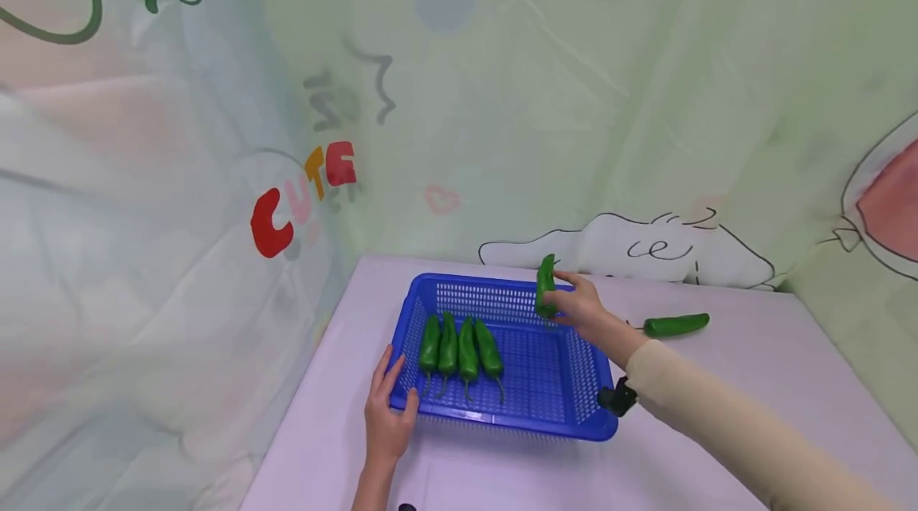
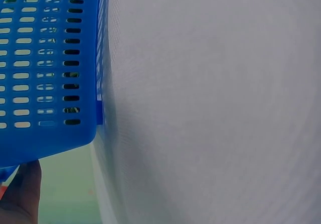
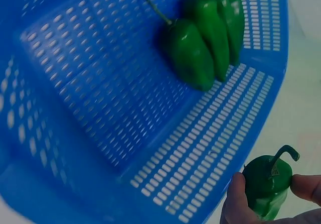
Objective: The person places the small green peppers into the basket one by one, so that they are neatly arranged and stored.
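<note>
My right hand [image 1: 579, 305] pinches a green chili pepper [image 1: 546, 285] between thumb and fingers above the far right part of a blue plastic basket [image 1: 502, 418]. In the right wrist view this pepper [image 3: 267, 181] shows its curved stem, with a fingertip and thumb on either side of it. Several green peppers [image 1: 468, 351] lie side by side in the basket's left half, stems towards me. My left hand [image 1: 388, 421] rests at the basket's near left corner, fingers extended along its side. In the left wrist view, only part of that hand [image 2: 22, 191] shows, touching the rim.
Another green pepper [image 1: 676, 325] lies on the pale table [image 1: 753, 383] to the right of the basket, partly behind my right forearm. Printed cloth walls [image 1: 502, 136] stand behind the table and at its sides.
</note>
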The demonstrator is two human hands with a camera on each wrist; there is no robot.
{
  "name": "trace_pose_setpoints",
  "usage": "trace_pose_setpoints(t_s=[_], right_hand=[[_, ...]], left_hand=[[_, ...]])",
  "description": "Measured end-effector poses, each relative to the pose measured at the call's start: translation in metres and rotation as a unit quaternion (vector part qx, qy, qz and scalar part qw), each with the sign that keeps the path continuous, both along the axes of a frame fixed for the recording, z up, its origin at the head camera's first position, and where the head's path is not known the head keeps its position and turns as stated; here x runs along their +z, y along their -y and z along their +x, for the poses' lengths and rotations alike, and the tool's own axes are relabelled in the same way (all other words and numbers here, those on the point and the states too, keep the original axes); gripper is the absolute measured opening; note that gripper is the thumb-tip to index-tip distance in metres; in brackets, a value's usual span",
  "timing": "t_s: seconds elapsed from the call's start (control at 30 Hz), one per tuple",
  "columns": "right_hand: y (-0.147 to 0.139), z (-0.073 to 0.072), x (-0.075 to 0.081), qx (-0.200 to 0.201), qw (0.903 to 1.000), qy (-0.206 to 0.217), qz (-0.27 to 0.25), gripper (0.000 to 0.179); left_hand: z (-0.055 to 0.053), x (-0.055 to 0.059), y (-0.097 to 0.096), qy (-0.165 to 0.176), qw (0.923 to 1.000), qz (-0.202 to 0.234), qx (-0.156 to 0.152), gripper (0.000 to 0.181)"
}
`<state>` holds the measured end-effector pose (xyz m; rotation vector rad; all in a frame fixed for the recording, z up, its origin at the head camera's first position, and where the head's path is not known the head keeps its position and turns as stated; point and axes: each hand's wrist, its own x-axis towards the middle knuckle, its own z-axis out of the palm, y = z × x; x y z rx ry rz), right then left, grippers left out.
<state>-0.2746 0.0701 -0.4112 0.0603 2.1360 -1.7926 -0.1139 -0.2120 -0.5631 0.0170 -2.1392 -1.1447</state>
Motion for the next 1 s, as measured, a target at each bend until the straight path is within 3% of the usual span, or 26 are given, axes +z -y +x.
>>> trace_pose_setpoints(t_s=[0.3,0.63,1.0], right_hand=[[0.033,0.002,-0.015,0.021,0.9995,0.020,0.012,0.074],[0.042,-0.002,-0.027,0.030,0.9984,0.034,0.034,0.076],[0.032,0.001,-0.032,0.104,0.9913,0.058,0.056,0.068]], left_hand=[[-0.001,-0.002,0.000,-0.017,0.9998,-0.005,-0.005,0.056],[-0.001,-0.001,0.001,-0.008,0.9999,-0.003,-0.006,0.055],[-0.002,0.000,0.002,-0.008,0.9999,-0.006,-0.007,0.056]])
